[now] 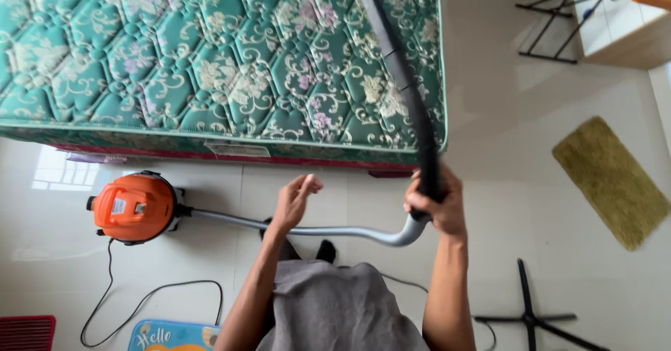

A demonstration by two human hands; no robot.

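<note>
My right hand [437, 204] grips the black wand [405, 85] of a vacuum cleaner, which reaches up and away over a green quilted mattress [210, 64] with a floral pattern. A grey hose [328, 231] curves from the wand's lower end across to the round orange vacuum body [134, 208] on the white tiled floor at the left. My left hand [295, 201] hovers free above the hose, fingers loosely apart, holding nothing. The wand's far tip is out of view.
A black power cord [140, 302] loops on the floor below the vacuum. An olive rug [611, 180] lies at the right, a black stand base [531, 316] at the lower right, a blue mat [171, 337] and red mat [26, 331] at the bottom left.
</note>
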